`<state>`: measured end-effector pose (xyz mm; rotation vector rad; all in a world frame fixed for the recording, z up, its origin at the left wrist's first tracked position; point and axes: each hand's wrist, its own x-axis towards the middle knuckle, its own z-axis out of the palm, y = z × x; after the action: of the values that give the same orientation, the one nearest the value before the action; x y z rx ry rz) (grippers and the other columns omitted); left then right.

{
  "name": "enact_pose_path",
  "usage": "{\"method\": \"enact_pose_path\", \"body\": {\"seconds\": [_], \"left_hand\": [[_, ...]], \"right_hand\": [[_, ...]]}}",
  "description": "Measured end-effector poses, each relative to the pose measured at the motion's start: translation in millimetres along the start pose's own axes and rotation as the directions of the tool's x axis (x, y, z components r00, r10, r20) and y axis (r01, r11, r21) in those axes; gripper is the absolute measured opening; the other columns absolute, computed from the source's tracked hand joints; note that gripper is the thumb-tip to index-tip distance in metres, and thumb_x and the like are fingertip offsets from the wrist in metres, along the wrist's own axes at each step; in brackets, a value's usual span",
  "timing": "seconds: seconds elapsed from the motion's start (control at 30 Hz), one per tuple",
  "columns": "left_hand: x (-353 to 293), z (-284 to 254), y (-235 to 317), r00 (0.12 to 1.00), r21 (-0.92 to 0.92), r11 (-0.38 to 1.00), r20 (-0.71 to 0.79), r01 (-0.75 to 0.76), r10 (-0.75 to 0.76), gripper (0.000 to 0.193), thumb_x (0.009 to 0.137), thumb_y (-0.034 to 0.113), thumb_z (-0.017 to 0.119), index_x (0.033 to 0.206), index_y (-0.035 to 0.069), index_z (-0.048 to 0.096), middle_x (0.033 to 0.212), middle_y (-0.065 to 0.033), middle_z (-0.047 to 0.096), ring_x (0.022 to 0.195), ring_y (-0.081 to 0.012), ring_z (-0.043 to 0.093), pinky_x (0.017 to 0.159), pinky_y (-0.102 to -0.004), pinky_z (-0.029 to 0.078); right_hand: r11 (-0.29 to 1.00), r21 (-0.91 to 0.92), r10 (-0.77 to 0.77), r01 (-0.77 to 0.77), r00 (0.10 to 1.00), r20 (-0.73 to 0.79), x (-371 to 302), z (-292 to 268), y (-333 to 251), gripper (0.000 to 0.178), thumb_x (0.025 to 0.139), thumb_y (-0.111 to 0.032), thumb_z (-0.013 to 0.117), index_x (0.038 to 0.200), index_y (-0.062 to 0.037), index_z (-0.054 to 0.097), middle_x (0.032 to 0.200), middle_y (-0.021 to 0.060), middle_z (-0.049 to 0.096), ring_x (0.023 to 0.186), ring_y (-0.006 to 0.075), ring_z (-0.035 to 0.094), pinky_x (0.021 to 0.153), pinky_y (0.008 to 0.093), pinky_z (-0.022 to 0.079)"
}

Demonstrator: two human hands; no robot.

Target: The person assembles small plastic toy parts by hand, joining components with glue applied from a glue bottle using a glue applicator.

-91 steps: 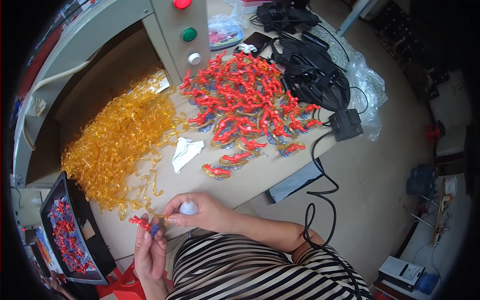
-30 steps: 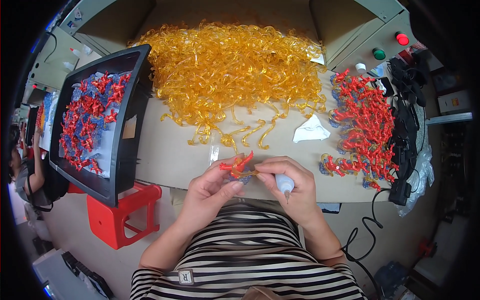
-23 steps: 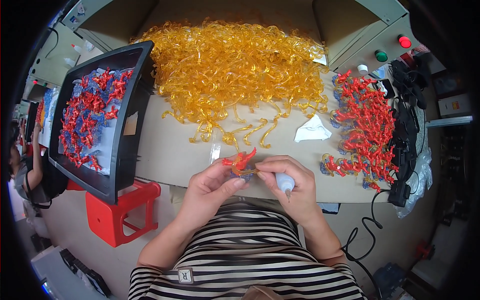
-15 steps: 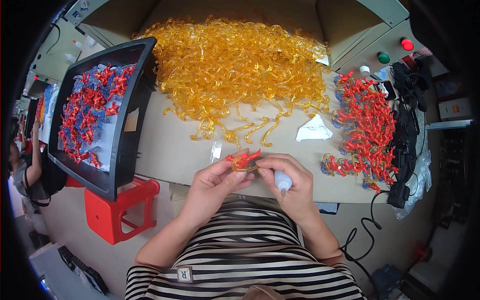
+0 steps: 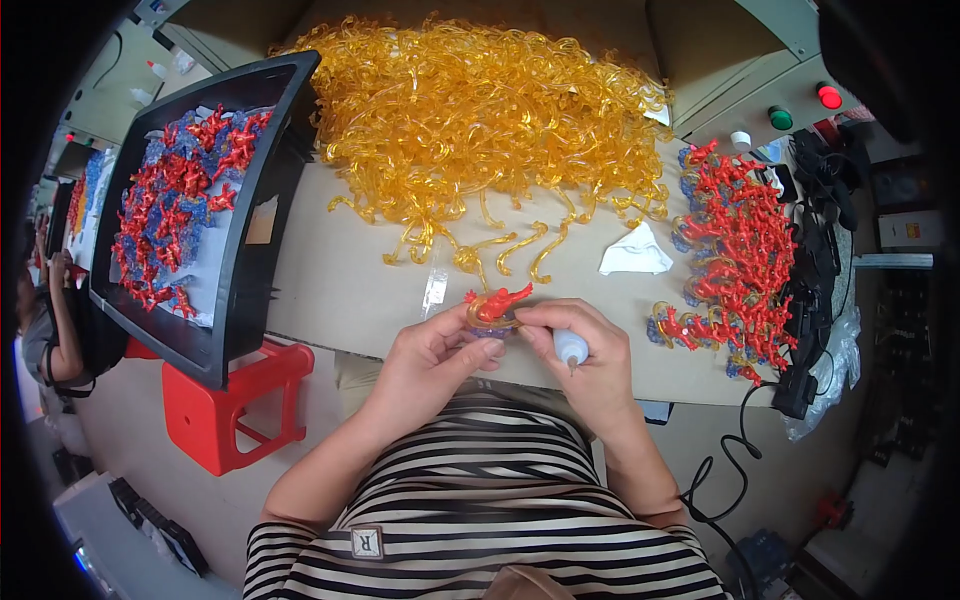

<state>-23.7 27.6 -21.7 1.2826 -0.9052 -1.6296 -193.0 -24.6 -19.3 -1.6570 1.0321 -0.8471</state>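
Observation:
My left hand (image 5: pixel 437 352) is closed on a small red figurine (image 5: pixel 502 300) with a translucent yellow curved piece (image 5: pixel 492 322) around it and some blue at its base. My right hand (image 5: pixel 592 350) pinches the edge of the yellow piece with thumb and forefinger. Tucked in that same hand is a small whitish squeeze bottle (image 5: pixel 570 347), its thin nozzle toward me. Beyond my hands, a few loose yellow curved pieces (image 5: pixel 541 262) lie at the front of a large heap of them (image 5: pixel 480 120).
At left, a black tray (image 5: pixel 243 290) holds red-and-blue figurines, above a red stool (image 5: pixel 200 425). Rows of figurines with yellow pieces (image 5: pixel 740 260) stand at right beside black cables (image 5: pixel 725 470). A crumpled white paper (image 5: pixel 637 252) lies between. Another person (image 5: pixel 65 330) is at far left.
The figurine has turned in my fingers and now sits more upright, its yellow piece showing as a loop. The squeeze bottle stays in my right hand. The whole view has shifted slightly.

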Motion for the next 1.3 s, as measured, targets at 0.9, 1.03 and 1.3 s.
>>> {"method": "enact_pose_path", "body": {"seconds": [0.9, 1.03, 1.3], "left_hand": [[3.5, -3.9, -2.3, 0.999, -0.165, 0.986, 0.027, -0.024, 0.029, 0.024, 0.089, 0.008, 0.048, 0.11, -0.002, 0.05, 0.097, -0.0094, 0.058, 0.087, -0.0154, 0.059, 0.079, -0.0284, 0.051], [2.5, -2.1, -6.5, 1.0, -0.141, 0.99, -0.002, -0.006, 0.006, 0.024, 0.089, 0.009, 0.049, 0.11, -0.002, 0.05, 0.096, -0.0094, 0.058, 0.084, -0.0149, 0.06, 0.077, -0.0274, 0.051], [3.8, 1.3, 0.3, 0.999, -0.173, 0.985, -0.035, -0.015, 0.009, 0.027, 0.089, 0.011, 0.049, 0.113, -0.001, 0.05, 0.093, -0.0072, 0.059, 0.081, -0.0125, 0.059, 0.073, -0.0254, 0.052]], "right_hand": [[0.969, -0.101, -0.225, 0.225, 0.974, 0.013, 0.6, 4.5, 5.0, 0.024, 0.07, 0.007, 0.065, 0.092, -0.0029, 0.063, 0.085, 0.0103, 0.06, 0.075, 0.0183, 0.06, 0.065, 0.0266, 0.049], [0.968, -0.095, -0.229, 0.23, 0.973, 0.026, 1.3, 2.2, 5.5, 0.025, 0.07, 0.007, 0.064, 0.092, -0.0032, 0.063, 0.084, 0.0101, 0.06, 0.075, 0.0183, 0.06, 0.065, 0.0265, 0.049], [0.968, -0.15, -0.208, 0.203, 0.978, -0.017, 1.5, 7.6, 1.5, 0.023, 0.071, 0.006, 0.065, 0.092, -0.0026, 0.064, 0.086, 0.0105, 0.061, 0.076, 0.0184, 0.061, 0.065, 0.0263, 0.049]]}}
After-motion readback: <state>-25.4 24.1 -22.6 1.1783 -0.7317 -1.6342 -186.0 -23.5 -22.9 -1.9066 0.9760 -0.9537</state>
